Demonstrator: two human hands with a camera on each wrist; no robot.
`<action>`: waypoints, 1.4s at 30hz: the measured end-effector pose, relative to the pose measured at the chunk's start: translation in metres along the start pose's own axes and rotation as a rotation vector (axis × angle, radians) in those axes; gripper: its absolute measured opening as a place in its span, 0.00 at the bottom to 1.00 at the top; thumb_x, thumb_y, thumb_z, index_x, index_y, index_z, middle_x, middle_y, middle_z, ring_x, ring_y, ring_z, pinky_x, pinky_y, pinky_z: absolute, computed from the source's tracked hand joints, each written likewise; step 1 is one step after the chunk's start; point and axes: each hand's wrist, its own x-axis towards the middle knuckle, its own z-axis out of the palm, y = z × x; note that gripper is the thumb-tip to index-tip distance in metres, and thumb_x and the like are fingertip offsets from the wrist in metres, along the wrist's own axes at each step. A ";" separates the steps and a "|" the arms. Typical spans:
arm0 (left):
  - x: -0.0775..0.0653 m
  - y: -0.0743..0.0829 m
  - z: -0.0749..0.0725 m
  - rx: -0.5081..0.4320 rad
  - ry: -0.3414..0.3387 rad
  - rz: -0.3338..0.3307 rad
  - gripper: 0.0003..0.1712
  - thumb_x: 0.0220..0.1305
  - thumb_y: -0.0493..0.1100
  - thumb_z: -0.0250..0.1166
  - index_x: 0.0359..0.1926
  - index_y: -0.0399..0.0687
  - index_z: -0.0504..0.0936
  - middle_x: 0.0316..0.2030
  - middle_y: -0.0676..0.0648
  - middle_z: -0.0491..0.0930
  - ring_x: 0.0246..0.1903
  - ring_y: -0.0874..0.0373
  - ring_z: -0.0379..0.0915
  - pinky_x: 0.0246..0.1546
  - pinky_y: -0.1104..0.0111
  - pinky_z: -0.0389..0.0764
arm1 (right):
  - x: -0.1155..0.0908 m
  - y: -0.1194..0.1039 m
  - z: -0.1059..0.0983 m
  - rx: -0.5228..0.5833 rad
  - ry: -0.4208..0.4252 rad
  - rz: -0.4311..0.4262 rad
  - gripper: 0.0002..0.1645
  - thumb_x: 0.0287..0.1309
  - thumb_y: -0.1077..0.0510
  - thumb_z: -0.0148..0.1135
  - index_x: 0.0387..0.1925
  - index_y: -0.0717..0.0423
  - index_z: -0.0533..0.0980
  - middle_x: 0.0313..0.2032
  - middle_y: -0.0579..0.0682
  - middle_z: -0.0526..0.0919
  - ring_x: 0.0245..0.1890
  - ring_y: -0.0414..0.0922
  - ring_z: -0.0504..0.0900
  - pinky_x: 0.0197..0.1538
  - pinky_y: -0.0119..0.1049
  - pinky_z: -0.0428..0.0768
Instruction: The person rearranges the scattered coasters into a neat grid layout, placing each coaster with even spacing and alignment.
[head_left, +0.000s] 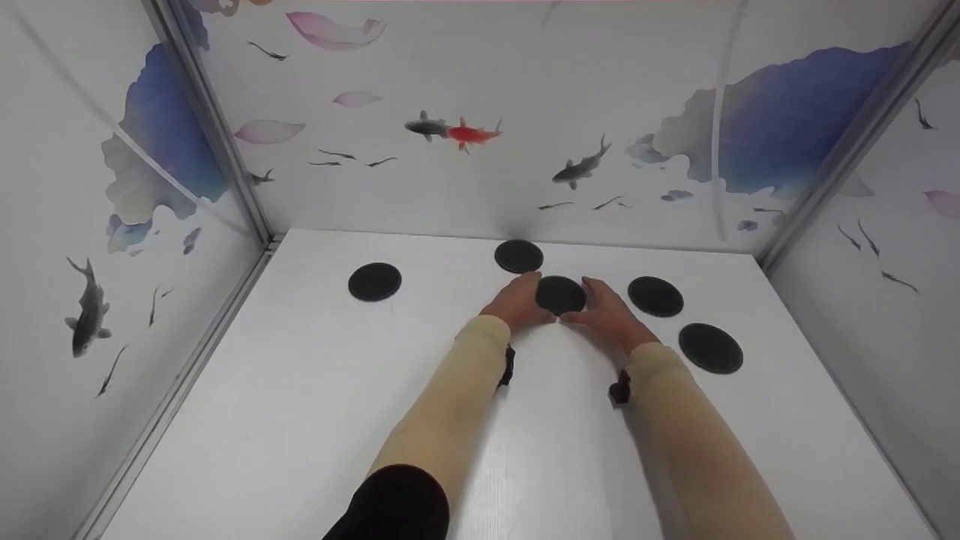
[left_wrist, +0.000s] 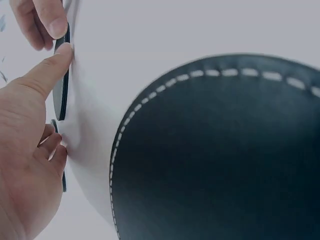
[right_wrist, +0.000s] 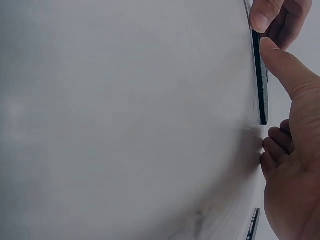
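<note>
A round black coaster [head_left: 561, 295] lies flat on the white table between both hands. My left hand [head_left: 517, 304] curves along its left side, with the thumb [left_wrist: 59, 60] at its near edge. On the opposite side my right hand [head_left: 609, 311] curves round it, its thumb [right_wrist: 277, 57] also at the near edge. The two thumbs nearly meet in front. In both wrist views the coaster shows edge-on, with the other fingers bent low beside it. Another black coaster [head_left: 519, 256] lies just behind the left fingertips.
More black coasters lie around: one far left [head_left: 375, 282] and two on the right, a back one [head_left: 655, 296] and a front one [head_left: 711, 348]. A dark round surface with white stitching [left_wrist: 225, 150] fills much of the left wrist view. Printed panels [head_left: 450, 187] enclose the table.
</note>
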 end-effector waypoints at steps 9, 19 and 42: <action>0.000 0.008 -0.006 0.029 -0.005 0.069 0.54 0.68 0.52 0.81 0.85 0.41 0.63 0.82 0.41 0.67 0.81 0.47 0.63 0.81 0.59 0.63 | 0.000 0.002 -0.001 -0.005 -0.028 0.016 0.66 0.65 0.37 0.80 0.90 0.52 0.51 0.87 0.54 0.55 0.87 0.55 0.51 0.86 0.55 0.50; 0.005 0.004 -0.002 0.007 0.006 0.106 0.43 0.68 0.48 0.82 0.78 0.45 0.74 0.71 0.45 0.80 0.73 0.51 0.74 0.78 0.59 0.69 | 0.004 -0.001 -0.001 -0.030 -0.045 -0.018 0.64 0.65 0.39 0.81 0.89 0.54 0.55 0.85 0.57 0.60 0.86 0.57 0.55 0.86 0.57 0.54; 0.006 0.005 -0.002 0.041 0.034 0.102 0.44 0.64 0.54 0.84 0.74 0.44 0.77 0.66 0.46 0.82 0.68 0.51 0.76 0.74 0.58 0.73 | -0.036 -0.039 -0.004 0.205 -0.002 0.024 0.57 0.65 0.47 0.80 0.86 0.55 0.61 0.82 0.60 0.66 0.84 0.63 0.59 0.84 0.64 0.53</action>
